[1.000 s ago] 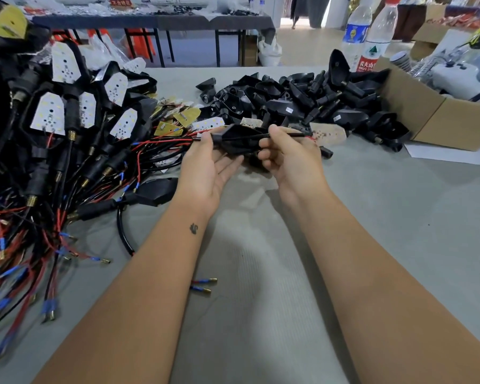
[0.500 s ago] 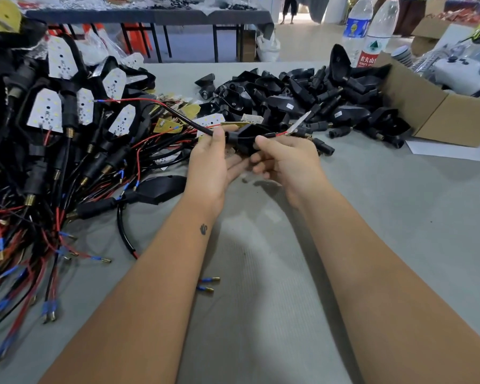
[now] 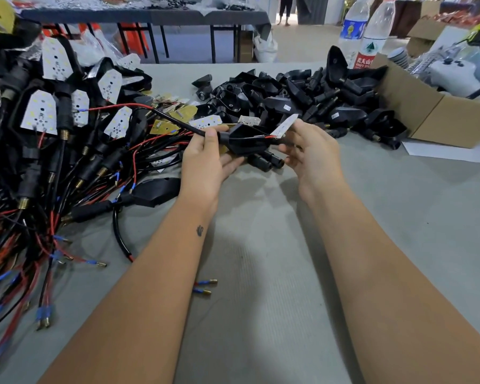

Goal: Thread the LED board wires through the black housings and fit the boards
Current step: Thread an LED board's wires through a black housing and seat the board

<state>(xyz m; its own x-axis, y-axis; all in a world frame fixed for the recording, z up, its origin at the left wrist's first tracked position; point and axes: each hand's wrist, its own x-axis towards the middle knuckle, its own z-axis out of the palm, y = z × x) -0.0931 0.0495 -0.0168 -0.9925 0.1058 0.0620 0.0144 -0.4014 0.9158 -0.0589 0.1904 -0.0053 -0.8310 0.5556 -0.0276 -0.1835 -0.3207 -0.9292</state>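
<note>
My left hand (image 3: 205, 162) grips a black housing (image 3: 244, 139) by its neck — my right hand (image 3: 311, 153) pinches the LED board (image 3: 284, 126) at its mouth, red wires (image 3: 261, 137) between. Far right: loose housings (image 3: 302, 98), cardboard box (image 3: 438, 115).

- The scene is evenly bright, with soft, diffuse light and no hard-edged shadows.
- Faint grey shadows of the forearms lie on the table (image 3: 261, 314), falling toward 6 o'clock; a softer patch sits under the hands.
- The doorway area at 12 o'clock is paler and slightly washed out.
- White LED boards (image 3: 40, 112) at 9 to 10 o'clock reflect light strongly, their dots barely legible.
- Wide-angle distortion bends the table edge and stretches the forearms at 5 and 7 o'clock.
- Wire ends at 8 o'clock are smeared; the centre is sharper.
</note>
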